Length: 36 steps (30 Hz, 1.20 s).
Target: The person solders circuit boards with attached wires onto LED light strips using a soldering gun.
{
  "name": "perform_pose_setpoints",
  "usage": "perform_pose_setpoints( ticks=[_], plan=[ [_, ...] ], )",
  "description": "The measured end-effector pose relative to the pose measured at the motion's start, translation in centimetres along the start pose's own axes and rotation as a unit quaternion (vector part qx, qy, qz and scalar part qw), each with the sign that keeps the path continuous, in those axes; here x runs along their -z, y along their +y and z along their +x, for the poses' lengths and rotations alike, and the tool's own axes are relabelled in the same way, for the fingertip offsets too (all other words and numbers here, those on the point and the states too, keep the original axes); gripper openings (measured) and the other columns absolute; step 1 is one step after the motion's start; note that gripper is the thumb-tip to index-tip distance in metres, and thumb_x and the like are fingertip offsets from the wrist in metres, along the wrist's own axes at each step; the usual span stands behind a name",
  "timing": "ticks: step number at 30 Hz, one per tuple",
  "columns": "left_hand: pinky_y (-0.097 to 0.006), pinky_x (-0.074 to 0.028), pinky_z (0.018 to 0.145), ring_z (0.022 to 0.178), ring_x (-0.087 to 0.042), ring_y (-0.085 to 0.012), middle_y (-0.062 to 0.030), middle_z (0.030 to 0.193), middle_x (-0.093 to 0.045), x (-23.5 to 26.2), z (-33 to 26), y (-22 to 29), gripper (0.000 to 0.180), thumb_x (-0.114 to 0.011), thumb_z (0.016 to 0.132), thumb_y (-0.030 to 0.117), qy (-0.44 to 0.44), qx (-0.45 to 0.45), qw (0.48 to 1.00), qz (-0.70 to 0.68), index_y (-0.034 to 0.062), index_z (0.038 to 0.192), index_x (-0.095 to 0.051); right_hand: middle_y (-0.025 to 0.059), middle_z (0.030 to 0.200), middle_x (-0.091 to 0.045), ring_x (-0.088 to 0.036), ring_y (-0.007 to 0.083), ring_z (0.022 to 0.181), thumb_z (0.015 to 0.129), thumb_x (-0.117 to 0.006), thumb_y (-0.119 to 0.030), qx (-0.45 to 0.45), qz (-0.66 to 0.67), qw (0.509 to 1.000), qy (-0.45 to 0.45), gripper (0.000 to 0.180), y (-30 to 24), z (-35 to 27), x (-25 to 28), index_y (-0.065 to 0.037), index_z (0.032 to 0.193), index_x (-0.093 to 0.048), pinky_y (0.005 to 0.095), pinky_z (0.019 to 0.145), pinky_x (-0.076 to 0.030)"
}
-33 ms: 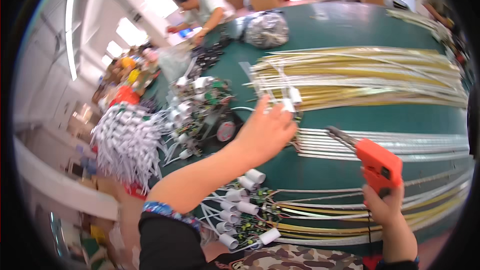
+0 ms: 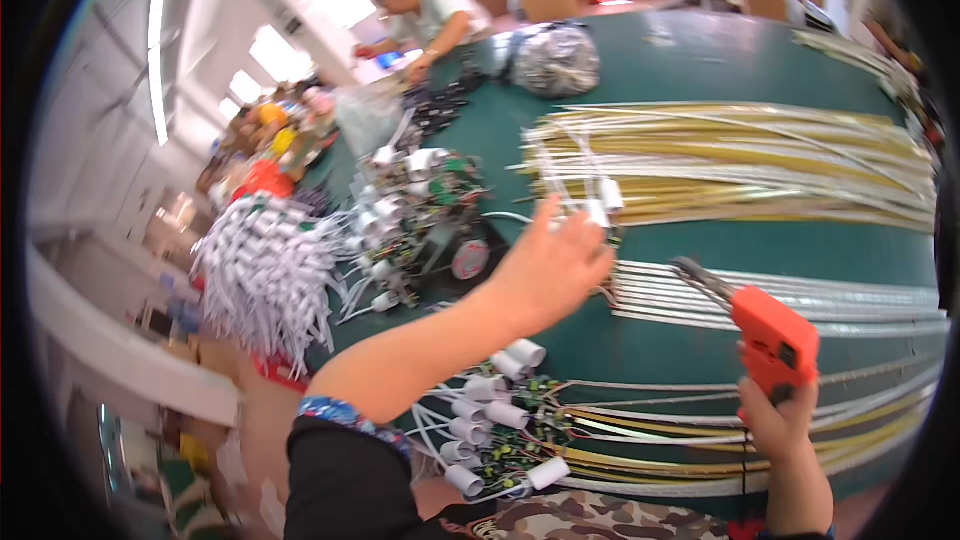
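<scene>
My left hand (image 2: 560, 265) reaches over the middle of the table with its fingers curled around a small bunch of wires and a white plastic cap (image 2: 597, 213). A second white cap (image 2: 611, 192) shows just beyond the fingertips. What lies under the palm is hidden. My right hand (image 2: 780, 425) grips an orange-red soldering gun (image 2: 775, 340) by its handle, and a dark cord hangs below. Its metal tip (image 2: 700, 278) points far left, above a row of thin white strips (image 2: 760, 295), apart from my left hand.
Yellow and white strips (image 2: 720, 155) lie beyond my left hand. Capped circuit boards (image 2: 485, 420) with attached strips lie nearest me. More boards (image 2: 415, 200) and a heap of white wired caps (image 2: 265, 270) are at left. A co-worker (image 2: 435, 20) works at the far edge near a plastic bag (image 2: 557, 60).
The whole view has shifted slightly, so the scene sits a little farther right and lower. Both hands keep the same holds and nearly the same places over the table.
</scene>
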<state>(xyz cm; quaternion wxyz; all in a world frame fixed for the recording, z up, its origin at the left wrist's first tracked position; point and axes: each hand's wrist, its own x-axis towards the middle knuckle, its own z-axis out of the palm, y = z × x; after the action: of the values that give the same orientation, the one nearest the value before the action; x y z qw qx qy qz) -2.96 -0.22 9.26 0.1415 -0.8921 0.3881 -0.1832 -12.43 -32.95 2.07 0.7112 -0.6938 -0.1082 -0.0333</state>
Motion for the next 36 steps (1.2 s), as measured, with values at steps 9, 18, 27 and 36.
perform_pose_setpoints(
  ticks=[9, 18, 27, 36],
  plan=[
    [-0.041, -0.055, 0.071, 0.08, -0.066, -0.0323, -0.0135, 0.088, -0.068, 1.9, -19.7, -3.4, 0.015, -0.065, 0.077, 0.002, 0.134, 0.386, 0.912, -0.045, 0.0054, 0.092, -0.068, 0.0149, 0.123, -0.062, -0.055, 0.009, 0.082, 0.084, -0.058, 0.006, 0.0, -0.055, 0.997, 0.047, 0.055, 1.5, -1.3, 2.8, 0.003, 0.138, -0.046, 0.023, 0.071, -0.047],
    [-0.043, -0.05, 0.091, 0.106, -0.062, -0.0339, -0.0148, 0.113, -0.064, -1.8, -28.1, -6.0, 0.031, -0.069, 0.077, 0.003, -0.034, 0.398, 0.911, -0.101, 0.0033, 0.108, -0.064, 0.0157, 0.123, -0.062, -0.053, 0.0079, 0.076, 0.087, -0.058, 0.001, 0.017, -0.057, 0.996, 0.069, 0.053, 1.3, -0.5, 1.5, 0.004, 0.138, -0.045, 0.0232, 0.068, -0.046],
    [-0.045, -0.049, 0.091, 0.105, -0.059, -0.0329, -0.011, 0.107, -0.061, -4.4, -27.9, -7.0, 0.027, -0.076, 0.074, 0.01, -0.076, 0.441, 0.888, -0.102, 0.0065, 0.1, -0.07, 0.0144, 0.12, -0.063, -0.054, 0.0077, 0.074, 0.085, -0.057, 0.003, -0.002, -0.065, 0.996, 0.068, 0.051, 0.9, -0.7, 1.1, 0.005, 0.135, -0.047, 0.0223, 0.066, -0.046],
    [-0.042, -0.05, 0.071, 0.08, -0.063, -0.0322, -0.0085, 0.084, -0.064, 1.4, -21.3, -3.4, 0.012, -0.068, 0.076, 0.005, 0.072, 0.372, 0.903, -0.2, 0.0073, 0.088, -0.07, 0.0166, 0.104, -0.068, -0.059, 0.0112, 0.068, 0.09, -0.055, -0.007, 0.014, 0.11, 0.99, 0.081, 0.042, -2.0, -0.3, 0.1, 0.005, 0.13, -0.05, 0.0266, 0.063, -0.051]
  ],
)
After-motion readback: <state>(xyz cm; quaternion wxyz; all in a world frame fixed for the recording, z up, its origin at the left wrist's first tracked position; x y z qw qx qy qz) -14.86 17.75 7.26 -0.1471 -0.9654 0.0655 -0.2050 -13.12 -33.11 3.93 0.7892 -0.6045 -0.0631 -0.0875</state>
